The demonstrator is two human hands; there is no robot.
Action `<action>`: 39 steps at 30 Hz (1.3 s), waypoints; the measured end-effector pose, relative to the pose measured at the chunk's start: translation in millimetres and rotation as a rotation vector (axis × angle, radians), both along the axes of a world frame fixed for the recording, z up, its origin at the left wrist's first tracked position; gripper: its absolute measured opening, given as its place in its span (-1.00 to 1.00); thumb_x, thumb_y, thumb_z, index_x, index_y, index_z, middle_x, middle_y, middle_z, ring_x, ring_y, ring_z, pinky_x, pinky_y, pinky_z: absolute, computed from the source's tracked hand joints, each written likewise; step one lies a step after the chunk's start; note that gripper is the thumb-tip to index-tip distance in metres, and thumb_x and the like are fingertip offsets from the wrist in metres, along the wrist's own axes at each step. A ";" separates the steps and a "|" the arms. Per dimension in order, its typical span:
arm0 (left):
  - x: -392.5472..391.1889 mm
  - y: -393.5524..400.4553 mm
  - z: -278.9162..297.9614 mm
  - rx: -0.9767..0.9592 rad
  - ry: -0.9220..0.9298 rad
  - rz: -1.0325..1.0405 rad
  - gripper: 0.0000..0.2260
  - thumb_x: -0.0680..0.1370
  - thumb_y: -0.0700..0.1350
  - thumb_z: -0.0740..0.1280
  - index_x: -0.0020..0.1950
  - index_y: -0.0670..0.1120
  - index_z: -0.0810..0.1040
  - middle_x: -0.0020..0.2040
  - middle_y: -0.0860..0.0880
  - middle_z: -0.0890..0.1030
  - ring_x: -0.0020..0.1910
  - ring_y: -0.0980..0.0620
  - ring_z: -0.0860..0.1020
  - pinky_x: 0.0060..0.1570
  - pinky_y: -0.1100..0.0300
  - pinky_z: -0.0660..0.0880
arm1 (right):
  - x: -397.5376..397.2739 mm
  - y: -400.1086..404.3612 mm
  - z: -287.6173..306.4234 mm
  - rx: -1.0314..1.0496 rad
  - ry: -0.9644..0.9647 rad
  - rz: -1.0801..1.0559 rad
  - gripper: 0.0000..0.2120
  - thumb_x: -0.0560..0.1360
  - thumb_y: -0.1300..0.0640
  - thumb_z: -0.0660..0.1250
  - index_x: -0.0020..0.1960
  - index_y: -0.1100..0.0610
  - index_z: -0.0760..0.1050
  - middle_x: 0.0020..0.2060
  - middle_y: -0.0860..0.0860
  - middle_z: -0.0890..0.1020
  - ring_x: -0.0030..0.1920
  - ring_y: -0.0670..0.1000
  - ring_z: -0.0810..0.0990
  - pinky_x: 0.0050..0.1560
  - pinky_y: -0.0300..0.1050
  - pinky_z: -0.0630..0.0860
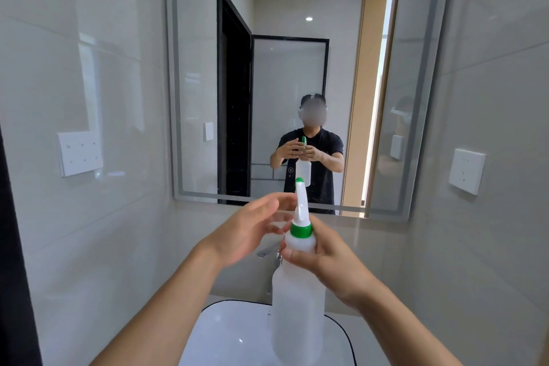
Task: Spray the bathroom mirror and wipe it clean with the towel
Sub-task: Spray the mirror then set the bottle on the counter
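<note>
**Spray bottle held up in front of mirror, both hands at it**

Head view: the spray bottle [298,300], translucent white w/ green collar and a white nozzle tipped green, is upright, mid-frame, above the sink [225,333]. Right hand [323,258] has its grip clamped on the bottle's shoulder just under the collar, thumb across the front, fingers wrapped round the back. Left hand [252,229] is just beside the nozzle on its left, grip apart: fingers fairly straight and spread, reaching toward the sprayer head; can't tell if the fingertips touch it, they blur behind the nozzle.

Mirror [297,74] hangs on the tiled wall straight ahead, w/ a frosted border strip. Fine specks show on the glass near the top. It reflects the person in a dark tee holding the bottle, plus a black-framed door.

Faucet [267,251], chrome, is partly hidden behind the bottle & hands. A white wall socket [79,153] sits on the left wall, another white wall plate [466,171] on the right wall. No towel to be seen.
</note>
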State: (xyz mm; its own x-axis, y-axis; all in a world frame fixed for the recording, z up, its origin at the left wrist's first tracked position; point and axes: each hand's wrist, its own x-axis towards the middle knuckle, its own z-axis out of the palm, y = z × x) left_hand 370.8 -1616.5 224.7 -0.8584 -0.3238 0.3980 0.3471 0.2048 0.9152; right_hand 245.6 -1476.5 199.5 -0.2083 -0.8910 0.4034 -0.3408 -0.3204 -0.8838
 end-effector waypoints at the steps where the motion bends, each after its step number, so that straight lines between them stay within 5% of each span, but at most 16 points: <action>1: 3.2 1.5 -3.1 -0.015 -0.015 -0.006 -0.35 0.47 0.22 0.41 0.44 -0.11 0.43 0.40 -0.21 0.46 0.31 -0.18 0.47 0.15 0.00 0.34 | -0.1 -1.5 1.0 -0.004 0.004 -0.004 -0.65 0.46 0.23 0.45 0.17 -0.07 0.55 -0.01 -0.10 0.70 0.05 -0.03 0.65 0.16 -0.09 0.57; 7: 8.7 15.3 -7.8 -0.129 -0.129 0.020 -0.21 0.43 0.07 0.48 0.56 0.19 0.13 0.42 0.07 0.47 0.40 0.07 0.46 0.43 0.03 0.34 | 8.5 -19.5 9.8 -0.038 0.084 -0.108 -0.60 0.40 0.10 0.47 0.18 0.13 0.44 0.07 0.20 0.61 0.09 0.22 0.61 0.16 0.30 0.55; 13: 2.4 21.9 2.2 -0.186 -0.054 0.288 -0.35 0.54 0.04 0.38 0.55 0.24 0.14 0.21 0.25 0.59 0.23 0.36 0.51 0.34 0.19 0.38 | 17.8 -35.2 18.6 -0.079 0.126 -0.163 -0.65 0.44 0.34 0.46 0.10 0.24 0.35 -0.15 -0.11 0.57 -0.12 -0.15 0.57 -0.11 -0.17 0.55; 16: 2.7 20.3 6.4 -0.208 0.032 0.361 -0.48 0.58 -0.04 0.36 0.48 0.26 0.27 0.22 0.22 0.58 0.23 0.35 0.51 0.26 0.27 0.40 | 27.0 -43.4 21.8 -0.101 0.219 -0.261 -0.62 0.34 0.09 0.45 0.08 0.09 0.37 -0.19 -0.31 0.55 -0.10 -0.19 0.54 -0.04 -0.09 0.53; 20: 4.1 13.9 4.8 -0.193 0.088 0.419 -0.57 0.54 0.05 0.34 0.35 0.38 0.38 0.20 0.21 0.60 0.24 0.26 0.53 0.33 0.15 0.40 | 38.7 -51.4 22.6 -0.123 0.312 -0.341 -0.64 0.30 -0.08 0.33 0.06 -0.05 0.38 -0.07 -0.22 0.53 0.06 -0.03 0.53 0.20 0.21 0.47; 24: 5.4 8.6 5.4 -0.129 0.117 0.468 -0.69 0.60 0.03 0.30 0.11 0.51 0.47 0.09 0.29 0.64 0.16 0.32 0.56 0.26 0.20 0.42 | 46.2 -59.1 19.0 -0.138 0.356 -0.332 -0.70 0.39 0.00 0.35 0.11 -0.10 0.44 -0.02 -0.24 0.56 0.16 -0.05 0.48 0.21 -0.01 0.48; 30: -0.5 -5.8 5.4 -0.069 0.151 0.503 -0.67 0.63 -0.02 0.25 0.28 0.39 0.39 0.00 0.49 0.58 0.10 0.50 0.50 0.12 0.39 0.37 | 47.6 -74.2 20.1 -0.170 0.348 -0.346 -0.73 0.42 0.09 0.40 0.08 -0.16 0.49 0.00 -0.15 0.53 0.17 -0.05 0.44 -0.01 -0.39 0.36; 34: -9.1 -12.0 14.6 -0.120 0.165 0.637 -0.65 0.67 -0.06 0.19 0.42 0.24 0.34 -0.04 0.33 0.57 -0.02 0.48 0.54 -0.10 0.56 0.41 | 35.9 -80.9 23.5 -0.205 0.250 -0.304 -0.55 0.42 0.07 0.47 0.27 -0.10 0.45 0.17 -0.15 0.44 0.21 -0.21 0.47 0.10 -0.42 0.41; 39: -15.6 -31.4 39.7 -0.181 0.183 0.776 -0.64 0.65 0.03 0.18 0.45 0.25 0.36 -0.36 0.15 0.45 -0.30 0.08 0.51 -0.10 0.02 0.54 | 11.8 -85.1 -7.8 0.085 0.171 -0.124 0.15 0.15 -0.26 0.58 0.55 -0.27 -0.03 0.37 -0.34 0.36 0.41 -0.23 0.36 0.36 -0.18 0.44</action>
